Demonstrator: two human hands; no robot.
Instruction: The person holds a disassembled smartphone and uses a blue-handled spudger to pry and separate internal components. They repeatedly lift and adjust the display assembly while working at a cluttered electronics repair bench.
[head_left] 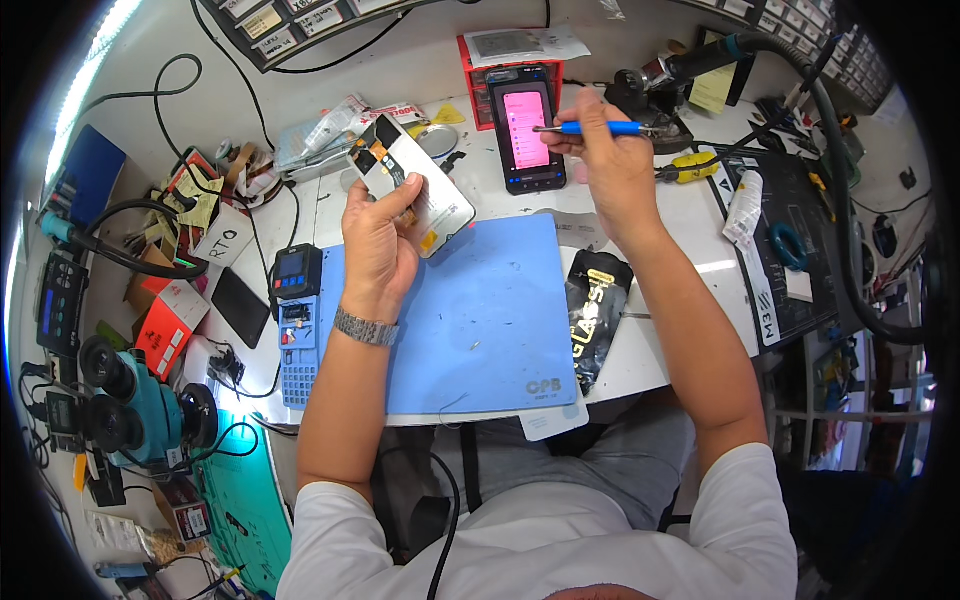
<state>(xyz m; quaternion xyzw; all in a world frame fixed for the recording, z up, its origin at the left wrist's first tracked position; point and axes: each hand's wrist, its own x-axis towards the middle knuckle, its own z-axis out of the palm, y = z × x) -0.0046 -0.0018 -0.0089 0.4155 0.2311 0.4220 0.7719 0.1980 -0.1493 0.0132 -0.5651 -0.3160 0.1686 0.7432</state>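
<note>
My left hand (385, 235) is closed around a phone screen assembly (440, 205), its pale back facing up and flex cables showing near the thumb. It is held tilted above the far left part of the blue work mat (470, 320). In my right hand (610, 165) is a blue pen-like screwdriver (610, 128), gripped between the fingers and lying almost level. Its left end is in front of a lit pink screen on an upright black device (522, 165); I cannot tell whether it touches. A black pouch (598, 310) lies at the mat's right edge.
A teal microscope (150, 410) stands at the lower left. A small blue tester (297, 275) sits beside the mat. Behind the black device is a red drawer box (482, 100). A thick hose (825, 150) curves down the right, near a yellow-handled tool (695, 167) and a black mat (800, 215).
</note>
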